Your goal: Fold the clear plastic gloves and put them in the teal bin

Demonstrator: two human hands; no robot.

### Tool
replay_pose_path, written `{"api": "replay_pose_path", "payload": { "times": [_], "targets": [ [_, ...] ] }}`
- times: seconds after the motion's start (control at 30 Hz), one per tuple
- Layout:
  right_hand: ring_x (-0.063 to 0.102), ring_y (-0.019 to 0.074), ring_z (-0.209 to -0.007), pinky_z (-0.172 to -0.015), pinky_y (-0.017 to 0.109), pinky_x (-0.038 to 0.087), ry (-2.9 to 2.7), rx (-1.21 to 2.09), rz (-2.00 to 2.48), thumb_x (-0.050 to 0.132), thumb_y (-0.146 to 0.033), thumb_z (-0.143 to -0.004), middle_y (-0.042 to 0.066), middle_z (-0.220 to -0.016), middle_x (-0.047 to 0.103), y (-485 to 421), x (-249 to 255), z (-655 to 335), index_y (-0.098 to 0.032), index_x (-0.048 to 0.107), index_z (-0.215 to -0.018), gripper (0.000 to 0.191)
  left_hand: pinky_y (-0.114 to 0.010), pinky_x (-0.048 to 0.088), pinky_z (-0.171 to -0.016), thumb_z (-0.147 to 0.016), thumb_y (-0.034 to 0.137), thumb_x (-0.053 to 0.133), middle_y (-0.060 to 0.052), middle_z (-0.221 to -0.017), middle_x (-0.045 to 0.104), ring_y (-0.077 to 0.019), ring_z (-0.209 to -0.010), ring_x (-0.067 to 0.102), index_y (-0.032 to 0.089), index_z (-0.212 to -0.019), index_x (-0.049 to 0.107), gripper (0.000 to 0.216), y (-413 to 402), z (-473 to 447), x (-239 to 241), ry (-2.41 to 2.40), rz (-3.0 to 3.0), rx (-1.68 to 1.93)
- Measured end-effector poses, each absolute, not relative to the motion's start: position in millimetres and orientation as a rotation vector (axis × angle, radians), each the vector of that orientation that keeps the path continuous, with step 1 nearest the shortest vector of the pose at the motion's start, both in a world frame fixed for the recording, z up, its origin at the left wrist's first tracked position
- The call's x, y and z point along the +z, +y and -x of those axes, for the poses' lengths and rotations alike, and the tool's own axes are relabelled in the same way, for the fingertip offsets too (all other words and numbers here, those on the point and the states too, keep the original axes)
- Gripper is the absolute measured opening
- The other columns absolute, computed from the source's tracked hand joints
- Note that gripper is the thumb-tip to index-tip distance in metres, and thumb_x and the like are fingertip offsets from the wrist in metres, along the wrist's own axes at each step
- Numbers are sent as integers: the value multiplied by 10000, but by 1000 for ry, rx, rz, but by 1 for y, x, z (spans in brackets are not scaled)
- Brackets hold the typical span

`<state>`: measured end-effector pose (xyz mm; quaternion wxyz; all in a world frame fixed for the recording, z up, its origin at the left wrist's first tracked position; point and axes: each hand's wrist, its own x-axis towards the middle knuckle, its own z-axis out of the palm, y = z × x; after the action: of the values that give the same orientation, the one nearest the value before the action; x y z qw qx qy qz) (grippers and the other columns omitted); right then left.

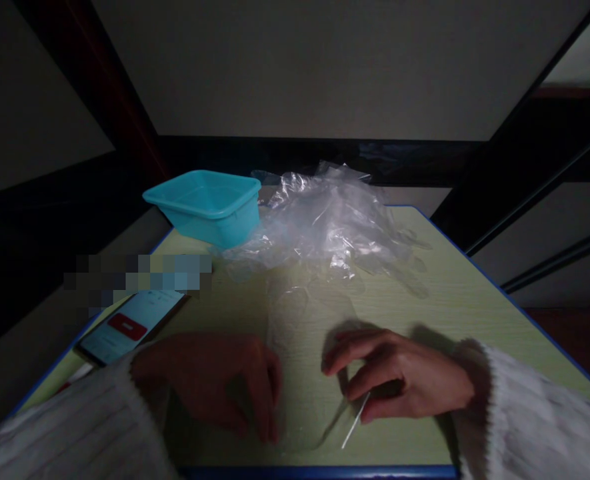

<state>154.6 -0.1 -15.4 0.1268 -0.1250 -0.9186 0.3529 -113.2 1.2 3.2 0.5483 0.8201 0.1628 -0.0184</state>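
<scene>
My left hand (215,383) rests on the table near its front edge, fingers curled down onto a clear plastic glove (295,320) that lies flat before me. My right hand (399,380) is beside it, fingers bent and pinching the edge of the same clear plastic, where a thin white fold shows under the fingertips. A heap of clear plastic gloves (325,220) lies further back in the middle of the table. Both wrists are in white knitted sleeves.
A turquoise plastic tub (207,203) stands at the back left of the pale green table (475,307) with a blue rim. A lit phone (129,325) lies at the left edge. Dark bed-frame bars stand left and right.
</scene>
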Motion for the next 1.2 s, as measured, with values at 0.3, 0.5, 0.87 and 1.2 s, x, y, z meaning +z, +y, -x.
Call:
{"api": "replay_pose_path", "payload": {
  "times": [0.3, 0.5, 0.87, 1.2],
  "targets": [
    [617, 191, -980, -990, 394, 375, -2552, 1055, 286, 604, -288, -837, 104, -1006, 679, 2, -25, -155, -150, 660, -770, 163, -243, 485, -744, -858, 547, 368, -118, -778, 722, -196, -780, 651, 57, -860, 735, 612, 4, 113, -5, 272, -1988, -42],
    [613, 175, -1004, -1038, 393, 323, -2593, 1033, 333, 632, -249, -818, 73, -1033, 676, 1, -27, -159, -170, 653, -764, 98, -210, 484, -741, -875, 514, 375, -108, -800, 726, -178, -787, 671, 72, -905, 725, 564, 2, 115, 3, 293, -1977, -128],
    [623, 175, -941, -831, 311, 503, -2401, 1197, 326, 625, -125, -806, 108, -971, 682, -1, -18, -155, -143, 654, -722, 91, -259, 454, -882, -801, 398, 599, -56, -1050, 698, -185, -979, 639, 111, -1040, 660, 379, 10, 117, 20, 653, -2187, 27],
    [641, 126, -776, -684, 252, 506, -2266, 1235, 437, 612, -159, -827, 114, -895, 691, 1, -20, -158, -122, 636, -736, 101, -398, 358, -1024, -635, 310, 776, -78, -1305, 539, -234, -1211, 489, 164, -1226, 534, 655, 16, 124, 4, 730, -2243, 81]
  ]
}}
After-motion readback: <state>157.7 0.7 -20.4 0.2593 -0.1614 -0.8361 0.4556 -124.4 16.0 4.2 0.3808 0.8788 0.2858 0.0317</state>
